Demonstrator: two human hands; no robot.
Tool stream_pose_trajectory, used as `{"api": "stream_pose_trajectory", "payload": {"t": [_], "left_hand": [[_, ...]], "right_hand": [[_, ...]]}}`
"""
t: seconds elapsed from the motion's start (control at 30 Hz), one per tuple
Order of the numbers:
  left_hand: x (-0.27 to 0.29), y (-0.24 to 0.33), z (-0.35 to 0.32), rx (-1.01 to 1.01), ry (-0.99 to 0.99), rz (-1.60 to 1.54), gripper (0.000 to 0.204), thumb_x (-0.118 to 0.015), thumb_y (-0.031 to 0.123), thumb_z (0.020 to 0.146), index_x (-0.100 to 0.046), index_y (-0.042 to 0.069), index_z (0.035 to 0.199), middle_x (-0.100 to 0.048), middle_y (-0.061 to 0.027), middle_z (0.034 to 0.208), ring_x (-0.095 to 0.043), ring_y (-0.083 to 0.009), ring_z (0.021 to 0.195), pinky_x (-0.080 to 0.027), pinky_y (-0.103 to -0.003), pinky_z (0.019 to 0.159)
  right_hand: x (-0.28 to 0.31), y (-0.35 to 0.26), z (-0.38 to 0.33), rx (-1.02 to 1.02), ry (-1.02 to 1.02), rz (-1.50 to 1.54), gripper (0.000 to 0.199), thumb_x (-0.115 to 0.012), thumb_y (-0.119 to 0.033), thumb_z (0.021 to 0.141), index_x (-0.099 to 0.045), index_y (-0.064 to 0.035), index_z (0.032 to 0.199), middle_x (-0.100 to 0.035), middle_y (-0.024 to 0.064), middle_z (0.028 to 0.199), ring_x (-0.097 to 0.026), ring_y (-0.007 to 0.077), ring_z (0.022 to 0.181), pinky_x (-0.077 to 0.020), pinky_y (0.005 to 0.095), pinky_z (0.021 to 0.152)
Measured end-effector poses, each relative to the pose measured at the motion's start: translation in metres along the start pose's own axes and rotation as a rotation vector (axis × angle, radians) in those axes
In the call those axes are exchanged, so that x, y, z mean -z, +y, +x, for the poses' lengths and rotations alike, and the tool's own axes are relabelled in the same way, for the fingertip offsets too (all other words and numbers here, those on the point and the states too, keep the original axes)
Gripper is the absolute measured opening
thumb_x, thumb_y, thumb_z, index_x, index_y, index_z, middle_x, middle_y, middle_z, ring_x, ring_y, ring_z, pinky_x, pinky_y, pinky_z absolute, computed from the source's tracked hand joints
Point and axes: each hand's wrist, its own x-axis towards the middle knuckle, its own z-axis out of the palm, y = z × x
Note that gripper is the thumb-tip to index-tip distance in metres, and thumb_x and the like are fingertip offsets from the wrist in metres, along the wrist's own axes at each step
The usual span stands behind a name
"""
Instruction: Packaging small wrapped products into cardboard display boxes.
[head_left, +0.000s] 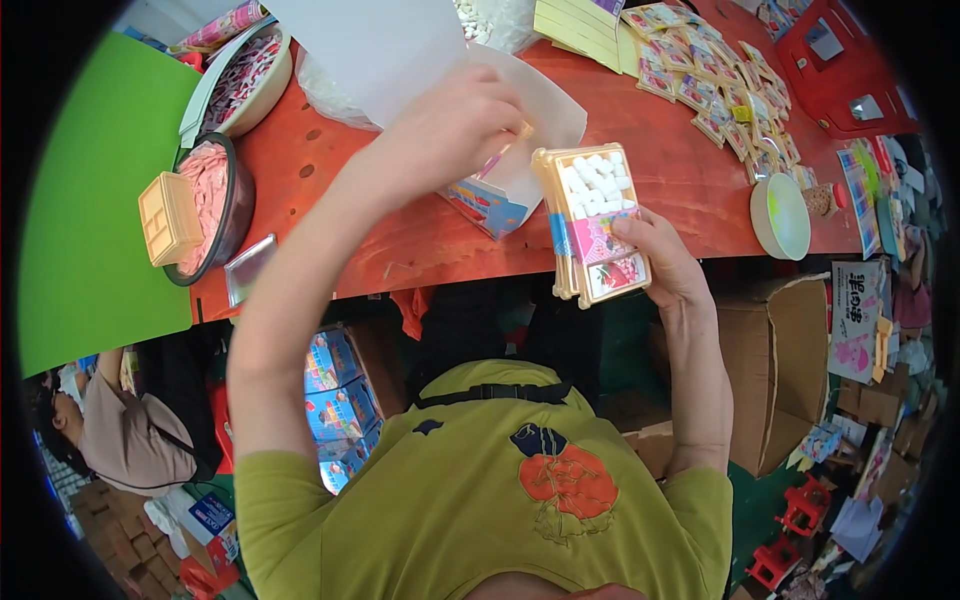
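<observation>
My right hand (672, 252) grips a small stack of beige plastic candy trays (598, 225), thumb pressed on the front. The top tray shows white pellet candies, a pink printed band and red pieces below it. My left hand (455, 125) is at the mouth of a printed cardboard box (490, 205) with a white inside and raised flaps. Its fingers are curled over a candy tray (495, 162), of which only a beige edge and a pink band show. The fingertips are partly hidden by the hand.
Left on the red table (290, 190) stand a dark basin of pink packets (205, 190), an empty beige tray (170, 218) and a bowl of wrapped pieces (245, 85). Filled packs (715, 75), a pale bowl (780, 215) and a red crate (845, 70) lie right. Cartons (770, 370) stand below.
</observation>
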Motion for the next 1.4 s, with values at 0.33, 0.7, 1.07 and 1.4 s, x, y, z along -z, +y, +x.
{"api": "stream_pose_trajectory", "payload": {"t": [0.33,0.7,1.07,1.4], "left_hand": [[-0.073,-0.044,0.049,-0.388,-0.993,0.294,0.016,-0.066,0.021,0.085,-0.080,0.014,0.092,-0.072,0.0007,0.098,-0.048,-0.0248,0.128,-0.041,-0.048,0.103],[-0.067,-0.044,0.028,-0.425,-1.105,0.681,0.017,-0.067,0.020,0.084,-0.080,0.011,0.089,-0.072,-0.0005,0.101,-0.042,-0.0297,0.136,-0.040,-0.050,0.106],[-0.055,-0.052,0.029,-0.317,-1.122,0.389,0.026,-0.067,0.007,0.078,-0.075,0.005,0.103,-0.065,-0.0054,0.124,-0.029,-0.0279,0.149,-0.029,-0.051,0.120],[-0.087,-0.080,-0.003,-0.168,-0.809,0.173,0.033,-0.064,0.006,0.083,-0.075,0.010,0.114,-0.061,-0.0087,0.134,-0.043,-0.0289,0.138,-0.032,-0.045,0.119]], "right_hand": [[-0.004,0.001,0.035,-0.162,0.016,-0.039,0.055,-0.077,-0.028,0.089,-0.058,0.0086,0.125,-0.071,0.0148,0.110,-0.071,0.0159,0.094,-0.0577,0.0304,0.083],[0.004,-0.012,0.025,-0.171,0.099,-0.075,0.055,-0.076,-0.024,0.087,-0.057,0.0084,0.127,-0.071,0.0134,0.111,-0.071,0.0152,0.095,-0.0570,0.0294,0.086],[-0.028,-0.098,0.010,0.388,0.114,-0.411,0.061,-0.076,-0.022,0.086,-0.053,0.0079,0.135,-0.068,0.0103,0.113,-0.066,0.0136,0.100,-0.0519,0.0293,0.091],[-0.028,-0.063,0.034,0.095,-0.115,-0.405,0.066,-0.077,-0.029,0.085,-0.054,0.0093,0.134,-0.068,0.0116,0.116,-0.067,0.0134,0.098,-0.0544,0.0272,0.086]]}}
